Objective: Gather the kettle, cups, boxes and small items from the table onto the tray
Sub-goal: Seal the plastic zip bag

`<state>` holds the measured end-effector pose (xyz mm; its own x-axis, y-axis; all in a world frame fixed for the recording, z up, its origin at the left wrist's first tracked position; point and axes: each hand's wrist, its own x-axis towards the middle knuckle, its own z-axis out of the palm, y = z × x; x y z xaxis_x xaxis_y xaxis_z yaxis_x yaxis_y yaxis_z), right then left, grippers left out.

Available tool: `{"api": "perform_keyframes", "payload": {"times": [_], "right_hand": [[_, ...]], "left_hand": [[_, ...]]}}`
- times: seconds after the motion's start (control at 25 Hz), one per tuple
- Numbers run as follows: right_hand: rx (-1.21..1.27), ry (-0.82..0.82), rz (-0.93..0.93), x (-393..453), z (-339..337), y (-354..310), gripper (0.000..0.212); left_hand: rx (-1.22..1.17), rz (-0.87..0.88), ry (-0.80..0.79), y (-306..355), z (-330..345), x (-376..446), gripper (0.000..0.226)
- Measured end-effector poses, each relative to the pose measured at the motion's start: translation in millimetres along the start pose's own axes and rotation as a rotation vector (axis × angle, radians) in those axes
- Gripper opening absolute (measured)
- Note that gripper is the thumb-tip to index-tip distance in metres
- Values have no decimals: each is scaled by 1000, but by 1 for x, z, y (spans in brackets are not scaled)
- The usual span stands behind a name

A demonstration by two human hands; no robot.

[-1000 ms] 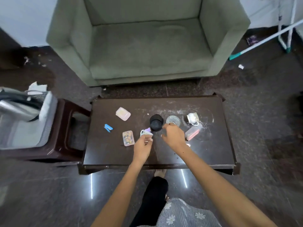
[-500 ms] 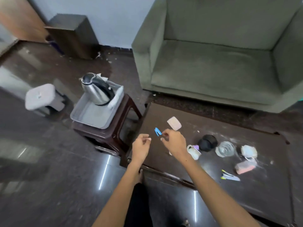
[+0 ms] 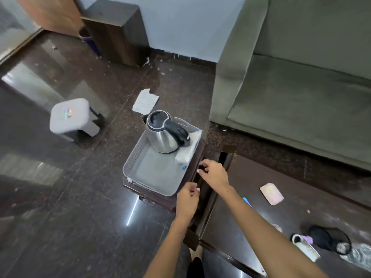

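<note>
A steel kettle (image 3: 163, 133) with a black handle stands at the far end of the grey tray (image 3: 140, 169), beside a white cloth (image 3: 188, 151). My right hand (image 3: 213, 173) hovers at the tray's right rim with its fingers pinched together. Pinched the same way, my left hand (image 3: 187, 199) sits just below, off the tray's near right corner. I can make out nothing between either hand's fingers. On the dark table (image 3: 261, 227) lie a pink box (image 3: 271, 193), a blue clip (image 3: 247, 201), a white cup (image 3: 301, 242) and a black round cup (image 3: 325, 237).
The tray rests on a dark brown stool (image 3: 156, 197) left of the table. A green sofa (image 3: 301, 97) stands behind. A grey pedal bin (image 3: 70, 117) and a torn sheet of paper (image 3: 144, 101) are on the glossy floor, a dark cabinet (image 3: 118, 33) at the wall.
My view has swung left from the table to the tray. Both hands, fingers pinched, moved from above the table's middle over to the tray's right edge.
</note>
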<state>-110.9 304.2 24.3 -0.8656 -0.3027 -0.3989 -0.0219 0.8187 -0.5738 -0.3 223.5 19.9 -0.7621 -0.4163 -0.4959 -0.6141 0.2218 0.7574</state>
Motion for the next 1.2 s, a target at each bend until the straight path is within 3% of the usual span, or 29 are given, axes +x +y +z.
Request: {"api": "perform_keyframes", "payload": {"times": [0.2, 0.4, 0.64, 0.88, 1.04, 1.2], "right_hand": [[110, -160, 77, 70, 37, -39, 38], [7, -187, 182, 102, 68, -46, 43], [188, 52, 147, 61, 32, -33, 25], [483, 305, 215, -47, -49, 37, 8], [586, 370, 292, -100, -81, 76, 6], [902, 337, 377, -131, -112, 104, 11]], "left_hand": [[-60, -87, -36, -7, -20, 27, 22], [-44, -88, 26, -9, -42, 44, 20], [-35, -24, 36, 4, -40, 36, 19], [104, 297, -109, 43, -1, -13, 23], [191, 377, -181, 49, 44, -46, 28], [256, 463, -79, 62, 79, -71, 28]]}}
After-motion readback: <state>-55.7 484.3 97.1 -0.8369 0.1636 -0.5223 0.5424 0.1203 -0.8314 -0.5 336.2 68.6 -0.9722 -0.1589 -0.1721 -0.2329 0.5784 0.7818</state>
